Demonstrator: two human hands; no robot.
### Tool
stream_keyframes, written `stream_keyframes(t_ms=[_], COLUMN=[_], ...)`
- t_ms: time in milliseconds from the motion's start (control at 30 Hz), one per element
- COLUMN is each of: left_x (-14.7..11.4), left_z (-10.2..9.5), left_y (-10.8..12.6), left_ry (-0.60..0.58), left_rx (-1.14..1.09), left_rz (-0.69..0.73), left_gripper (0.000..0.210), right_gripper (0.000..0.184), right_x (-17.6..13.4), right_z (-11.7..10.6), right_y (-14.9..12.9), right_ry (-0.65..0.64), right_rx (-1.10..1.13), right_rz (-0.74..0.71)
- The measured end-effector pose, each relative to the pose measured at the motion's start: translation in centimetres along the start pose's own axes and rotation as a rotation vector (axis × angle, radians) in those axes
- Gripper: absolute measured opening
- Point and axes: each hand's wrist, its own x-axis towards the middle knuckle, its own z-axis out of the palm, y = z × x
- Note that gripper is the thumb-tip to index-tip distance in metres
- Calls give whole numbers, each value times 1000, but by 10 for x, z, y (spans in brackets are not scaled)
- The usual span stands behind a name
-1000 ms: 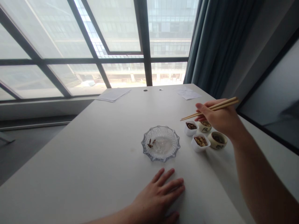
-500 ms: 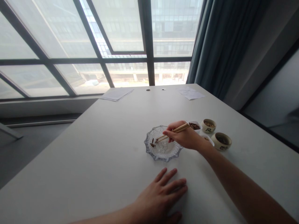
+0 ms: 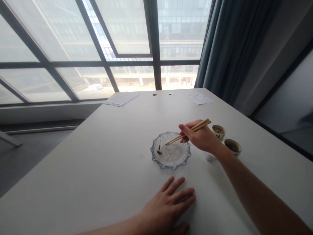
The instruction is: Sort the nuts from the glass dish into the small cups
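Observation:
My right hand (image 3: 195, 132) grips a pair of wooden chopsticks (image 3: 187, 133), whose dark tips hang over a clear glass plate (image 3: 168, 165) with a scalloped rim. Whether anything sits between the tips is too small to tell. On the plate's left part lie a few small brown pieces (image 3: 159, 150), long and narrow. Flat on the white table, just in front of the plate, my left hand (image 3: 171, 200) rests with its fingers spread and holds nothing.
Right of the plate stand two patterned cups, one with pale pieces (image 3: 218, 131) and one with dark contents (image 3: 232, 147). A white container (image 3: 209, 156) is mostly hidden by my right forearm. Paper sheets (image 3: 122, 98) and a crumpled sheet (image 3: 200, 97) lie at the far table edge.
My right hand has moved up and to the right with the chopsticks, away from the brown pieces. It now covers the small white containers more. My left hand stays put.

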Motion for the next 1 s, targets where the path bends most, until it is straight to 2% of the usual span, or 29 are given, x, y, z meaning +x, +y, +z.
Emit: stream_keyframes(t_ms=[133,233,300,400,500,633,767,867,967,1000], left_x=[-1,-1,-1,0,1,2,1,0,0,0], left_z=[1,1,0,-1,-2,-1,0,0,1,2], left_y=[-1,-2,-1,0,0,-1,1,1,0,-1], left_ry=[1,4,-1,-13,-35,-23,9,1,11,16], left_rx=[4,12,14,14,33,40,37,48,34,30], left_rz=[6,4,0,3,-1,7,17,8,12,16], left_gripper=[65,65,64,65,71,70,67,70,70,69], right_gripper=[44,36,31,28,30,35,37,43,52,54], right_x=[-10,-18,-21,-20,-16,-13,-14,-13,-10,-9], right_z=[-36,-62,-74,-87,-93,-97,-84,-54,-15,-2], right_y=[-22,-34,-38,-34,-24,-14,-15,-16,-9,-5], right_ry=[257,465,554,564,491,464,484,308,118,92], right_rx=[-88,-236,-356,-485,-587,-580,-373,-129,7,45], right_rz=[36,40,60,94,61,3,-18,23,24,36])
